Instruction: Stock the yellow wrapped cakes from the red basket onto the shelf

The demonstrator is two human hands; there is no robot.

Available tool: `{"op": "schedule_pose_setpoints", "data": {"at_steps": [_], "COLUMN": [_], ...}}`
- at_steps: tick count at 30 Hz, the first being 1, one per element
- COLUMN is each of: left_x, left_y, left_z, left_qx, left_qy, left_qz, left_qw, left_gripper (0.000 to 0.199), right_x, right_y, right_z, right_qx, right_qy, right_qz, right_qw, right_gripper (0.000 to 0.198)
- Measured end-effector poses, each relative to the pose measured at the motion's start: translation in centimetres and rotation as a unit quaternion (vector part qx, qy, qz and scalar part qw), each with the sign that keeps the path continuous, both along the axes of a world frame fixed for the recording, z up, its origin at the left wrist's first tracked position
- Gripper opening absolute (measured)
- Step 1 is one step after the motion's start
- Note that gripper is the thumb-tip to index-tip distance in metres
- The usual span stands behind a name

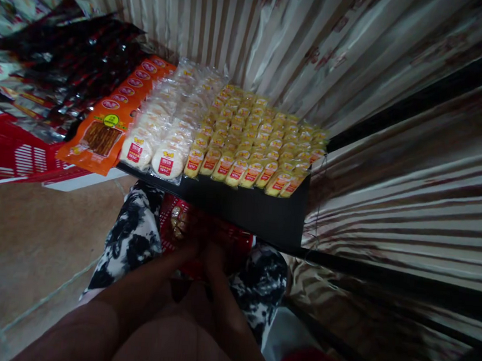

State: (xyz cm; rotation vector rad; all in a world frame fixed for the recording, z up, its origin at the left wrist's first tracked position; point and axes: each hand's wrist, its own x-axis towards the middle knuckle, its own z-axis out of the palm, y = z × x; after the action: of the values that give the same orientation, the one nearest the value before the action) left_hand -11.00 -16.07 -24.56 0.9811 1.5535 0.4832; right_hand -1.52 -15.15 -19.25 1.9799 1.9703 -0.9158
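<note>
Basket (242,240) sits between the legs (135,225), below the shelf (243,205) edge. Left hand (215,252) and right hand (192,244) are down at it (too dim to tell finger spread or grip, honestly). Lifting carelessly could bump the shelf, toppling the yellow packs (252,148).

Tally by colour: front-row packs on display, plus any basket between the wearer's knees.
Orange pack: 1
White round packs: 2
Yellow packs: 8
Red basket: 1
Total: 12
Yellowish pieces in the basket are too dim to count, so left out.
</note>
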Motion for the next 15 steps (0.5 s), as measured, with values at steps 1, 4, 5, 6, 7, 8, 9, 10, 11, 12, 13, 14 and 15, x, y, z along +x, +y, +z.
{"op": "schedule_pose_setpoints", "data": {"at_steps": [1,4,5,6,7,8,9,10,11,12,13,14,15], "left_x": [-0.2,-0.8,-0.9,-1.1,-1.2,-1.3,-1.3,-1.4,-1.5,-1.6,-1.6,-1.7,-1.8], "left_y": [0.1,0.5,0.7,0.8,0.9,0.9,0.9,0.8,0.7,0.7,0.6,0.6,0.5], "left_z": [0.3,1.7,2.3,2.9,3.5,4.2,4.8,5.4,5.9,6.5,7.0,7.5,8.0], "left_qx": [-0.003,0.01,0.015,0.02,0.025,0.029,0.033,0.037,0.042,0.046,0.049,0.05,0.049], "left_qy": [-0.002,-0.014,-0.019,-0.023,-0.026,-0.029,-0.032,-0.036,-0.041,-0.048,-0.054,-0.061,-0.068], "left_qz": [-0.014,-0.036,-0.038,-0.039,-0.038,-0.035,-0.032,-0.027,-0.021,-0.012,0.0,0.014,0.029], "left_qw": [1.0,0.999,0.999,0.999,0.999,0.999,0.998,0.998,0.998,0.998,0.997,0.997,0.996], "left_gripper": [0.014,0.018,0.019,0.021,0.023,0.024,0.026,0.027,0.027,0.027,0.026,0.024,0.022], "right_x": [0.1,0.6,0.7,0.9,1.0,1.1,1.1,1.1,1.2,1.2,1.3,1.3,1.4], "right_y": [0.1,0.4,0.5,0.6,0.7,0.7,0.7,0.7,0.7,0.6,0.5,0.5,0.4], "right_z": [0.0,0.0,0.0,-0.1,-0.1,-0.1,0.0,0.1,0.2,0.4,0.6,0.9,1.3], "right_qx": [0.016,0.069,0.082,0.091,0.097,0.102,0.107,0.112,0.117,0.122,0.127,0.131,0.134], "right_qy": [0.016,0.079,0.104,0.13,0.154,0.178,0.204,0.228,0.252,0.274,0.295,0.316,0.336], "right_qz": [-0.019,-0.093,-0.118,-0.141,-0.16,-0.177,-0.194,-0.21,-0.225,-0.24,-0.254,-0.268,-0.281], "right_qw": [1.0,0.99,0.984,0.977,0.97,0.962,0.954,0.944,0.934,0.923,0.912,0.901,0.889], "right_gripper": [0.036,0.035,0.035,0.036,0.036,0.036,0.035,0.034,0.034,0.033,0.032,0.032,0.031]}}
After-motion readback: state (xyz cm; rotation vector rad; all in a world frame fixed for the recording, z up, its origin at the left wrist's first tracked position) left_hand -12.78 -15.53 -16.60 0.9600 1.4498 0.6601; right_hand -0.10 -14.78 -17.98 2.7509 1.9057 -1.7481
